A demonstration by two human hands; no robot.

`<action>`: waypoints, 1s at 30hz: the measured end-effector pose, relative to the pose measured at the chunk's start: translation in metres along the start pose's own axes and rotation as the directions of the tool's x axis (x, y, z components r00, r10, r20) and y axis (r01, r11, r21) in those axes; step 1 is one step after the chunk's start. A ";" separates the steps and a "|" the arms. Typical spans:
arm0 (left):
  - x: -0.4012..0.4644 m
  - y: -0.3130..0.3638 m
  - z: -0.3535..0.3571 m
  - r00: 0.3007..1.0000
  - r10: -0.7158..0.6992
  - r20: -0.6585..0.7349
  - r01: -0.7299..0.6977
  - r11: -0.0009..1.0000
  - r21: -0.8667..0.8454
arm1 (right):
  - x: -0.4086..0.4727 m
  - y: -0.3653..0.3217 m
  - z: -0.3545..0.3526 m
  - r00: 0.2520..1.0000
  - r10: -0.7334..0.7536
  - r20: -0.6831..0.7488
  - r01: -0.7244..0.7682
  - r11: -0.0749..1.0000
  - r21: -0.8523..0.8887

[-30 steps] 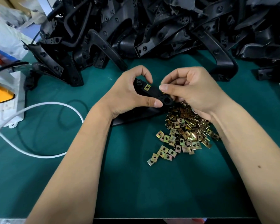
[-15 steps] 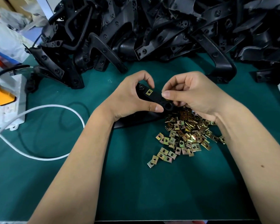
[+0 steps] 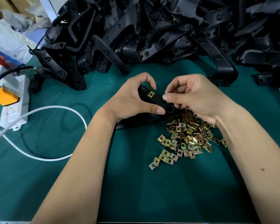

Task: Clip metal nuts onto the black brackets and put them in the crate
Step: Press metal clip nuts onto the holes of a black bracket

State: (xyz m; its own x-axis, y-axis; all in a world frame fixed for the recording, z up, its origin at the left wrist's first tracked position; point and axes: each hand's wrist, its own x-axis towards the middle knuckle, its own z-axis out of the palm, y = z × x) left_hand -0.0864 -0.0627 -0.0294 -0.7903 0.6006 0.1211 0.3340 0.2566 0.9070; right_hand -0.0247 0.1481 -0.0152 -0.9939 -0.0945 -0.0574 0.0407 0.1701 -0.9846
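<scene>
Head view, from the left edge across: a white plastic power strip (image 3: 13, 109) lies on the green table mat (image 3: 152, 191) with an orange plug (image 3: 4, 96) seated in it, and a white cable (image 3: 58, 109) loops over the mat beside it. Along the far side a heap of black plastic brackets (image 3: 160, 33) spans most of the width. Just in front of the heap, the left hand (image 3: 132, 101) grips 1 black plastic bracket (image 3: 158, 103), thumb pressed on its near edge and forefinger arched over the far side; a square brass-coloured clip nut (image 3: 151, 94) already sits on the bracket's upper face. The right hand (image 3: 194, 96) has its fingers curled, thumb and forefinger pinched together at the bracket's far edge; it seems to hold a small nut there, though the fingers hide it. Below that hand, a loose pile of brass-coloured metal nuts (image 3: 187, 139) lies on the mat, touching the bracket's end.
</scene>
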 end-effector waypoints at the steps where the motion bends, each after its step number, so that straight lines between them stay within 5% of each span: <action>1: 0.000 0.000 0.000 1.000 0.000 0.004 0.000 1.000 -0.001 | 0.000 0.000 0.000 1.000 -0.002 0.004 0.002 1.000 -0.011; 16: 0.003 -0.004 0.002 0.982 0.078 -0.169 -0.070 0.996 0.052 | 0.001 0.003 0.014 0.982 0.040 -0.184 -0.011 0.988 0.154; 30: 0.003 -0.001 0.004 0.980 0.080 -0.180 -0.068 0.995 0.073 | 0.002 0.005 0.009 0.977 -0.018 -0.211 0.001 0.997 -0.079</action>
State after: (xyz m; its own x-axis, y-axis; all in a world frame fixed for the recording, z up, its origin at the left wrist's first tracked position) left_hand -0.0869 -0.0587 -0.0316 -0.8403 0.4735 0.2639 0.4235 0.2697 0.8648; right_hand -0.0256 0.1398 -0.0218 -0.9938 0.1111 -0.0038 0.0313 0.2465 -0.9686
